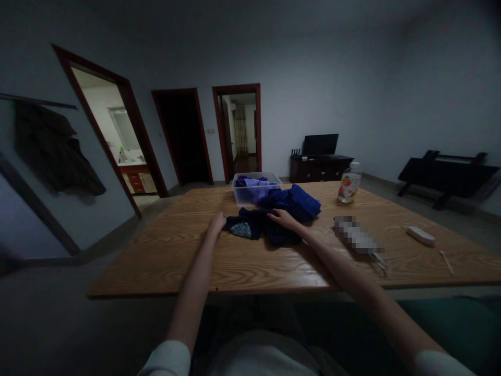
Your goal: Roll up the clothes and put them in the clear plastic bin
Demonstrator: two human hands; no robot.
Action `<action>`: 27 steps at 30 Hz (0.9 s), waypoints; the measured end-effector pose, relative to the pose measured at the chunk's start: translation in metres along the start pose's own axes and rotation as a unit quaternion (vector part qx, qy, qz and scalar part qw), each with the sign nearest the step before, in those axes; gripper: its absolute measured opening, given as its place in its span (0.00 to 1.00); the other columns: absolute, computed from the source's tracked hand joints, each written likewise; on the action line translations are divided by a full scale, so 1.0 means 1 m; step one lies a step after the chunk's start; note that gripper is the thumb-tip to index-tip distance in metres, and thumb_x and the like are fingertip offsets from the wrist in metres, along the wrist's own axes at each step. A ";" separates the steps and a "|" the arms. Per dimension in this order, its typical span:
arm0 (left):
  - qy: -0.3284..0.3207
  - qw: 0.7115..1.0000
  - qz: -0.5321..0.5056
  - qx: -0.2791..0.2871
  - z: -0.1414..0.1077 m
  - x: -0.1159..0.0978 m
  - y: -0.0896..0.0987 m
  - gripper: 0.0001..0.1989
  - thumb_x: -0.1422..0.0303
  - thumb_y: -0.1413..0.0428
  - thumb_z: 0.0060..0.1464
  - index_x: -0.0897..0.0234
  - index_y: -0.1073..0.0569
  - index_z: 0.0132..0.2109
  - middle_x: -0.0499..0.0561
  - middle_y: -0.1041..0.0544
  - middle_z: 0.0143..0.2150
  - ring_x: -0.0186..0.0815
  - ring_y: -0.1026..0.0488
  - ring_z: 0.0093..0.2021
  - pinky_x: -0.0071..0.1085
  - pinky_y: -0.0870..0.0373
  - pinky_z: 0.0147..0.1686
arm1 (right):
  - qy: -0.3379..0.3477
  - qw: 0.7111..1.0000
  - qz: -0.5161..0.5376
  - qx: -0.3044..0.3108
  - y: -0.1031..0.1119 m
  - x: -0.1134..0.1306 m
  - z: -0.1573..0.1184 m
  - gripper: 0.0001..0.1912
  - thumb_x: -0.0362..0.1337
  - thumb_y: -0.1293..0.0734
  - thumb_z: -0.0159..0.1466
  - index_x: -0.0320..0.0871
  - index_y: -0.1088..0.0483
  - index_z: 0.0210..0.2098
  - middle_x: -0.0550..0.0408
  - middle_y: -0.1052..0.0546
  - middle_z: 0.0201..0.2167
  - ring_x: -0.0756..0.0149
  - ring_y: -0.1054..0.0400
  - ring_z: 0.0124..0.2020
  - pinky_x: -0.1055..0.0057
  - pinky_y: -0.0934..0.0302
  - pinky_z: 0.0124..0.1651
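A dark navy cloth (282, 235) with a patterned grey-blue patch lies rumpled on the wooden table. My left hand (219, 220) is at its left end, fingers closed on its edge. Across the upper middle of the cloth rests my right hand (282, 218), its fingers spread over the fabric. Just behind is a bright blue cloth (299, 202), bunched against a clear plastic box (245, 196) that holds purple fabric (256, 183).
On the table's right side stand a clear bottle (349, 184) with a fruit label, a blurred-out object (357, 237) with a strap, a white oblong item (420, 235) and a thin white stick (446, 262). The table's front edge (250, 290) is near me.
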State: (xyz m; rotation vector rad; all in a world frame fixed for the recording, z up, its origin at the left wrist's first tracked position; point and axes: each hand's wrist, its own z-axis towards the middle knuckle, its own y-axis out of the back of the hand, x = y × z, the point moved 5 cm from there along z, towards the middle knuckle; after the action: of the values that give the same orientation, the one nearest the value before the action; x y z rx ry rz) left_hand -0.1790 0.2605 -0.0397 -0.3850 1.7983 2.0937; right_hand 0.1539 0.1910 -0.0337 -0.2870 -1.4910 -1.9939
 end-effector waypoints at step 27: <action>-0.391 0.920 -0.023 0.006 -0.065 -0.119 -0.018 0.23 0.51 0.46 0.68 0.61 0.24 0.60 0.57 0.19 0.53 0.45 0.21 0.51 0.36 0.28 0.52 | 0.221 0.962 -0.157 -0.034 -0.005 0.040 -0.017 0.20 0.47 0.32 0.71 0.42 0.26 0.57 0.43 0.20 0.50 0.55 0.22 0.47 0.67 0.32 0.49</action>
State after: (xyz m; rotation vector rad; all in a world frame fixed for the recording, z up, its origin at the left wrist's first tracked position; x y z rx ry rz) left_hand -0.0657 0.1887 -0.0152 0.3759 1.2903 1.8111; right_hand 0.1223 0.1620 -0.0228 0.3709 -1.2353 -2.1716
